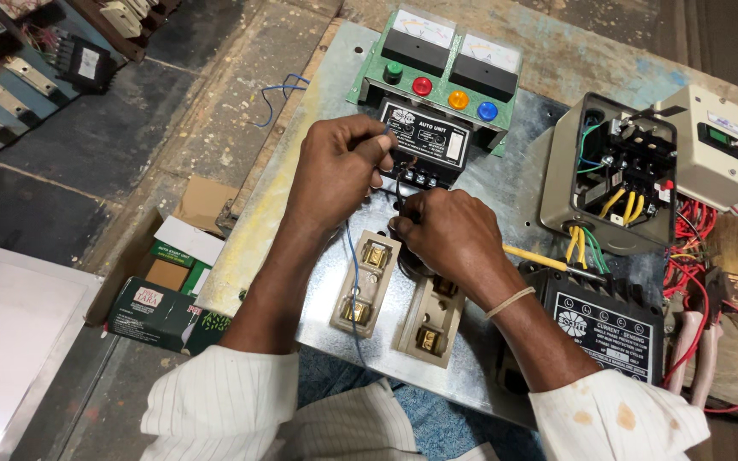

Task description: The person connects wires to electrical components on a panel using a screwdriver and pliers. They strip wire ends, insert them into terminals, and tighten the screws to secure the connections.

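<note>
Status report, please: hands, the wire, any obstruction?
Left hand pinching thin blue wire at black unit. Right hand fingers at its terminals. Nothing blocking.

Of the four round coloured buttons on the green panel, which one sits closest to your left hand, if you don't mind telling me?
The small green round button, leftmost in the row, lies nearest the left hand; the red button, orange button and blue button sit progressively farther right.

On the plate [318,102], the meter panel [437,55] sits behind the black unit [429,141]; two fuse holders [367,282] lie before it, the open switch box [612,175] right.
</note>
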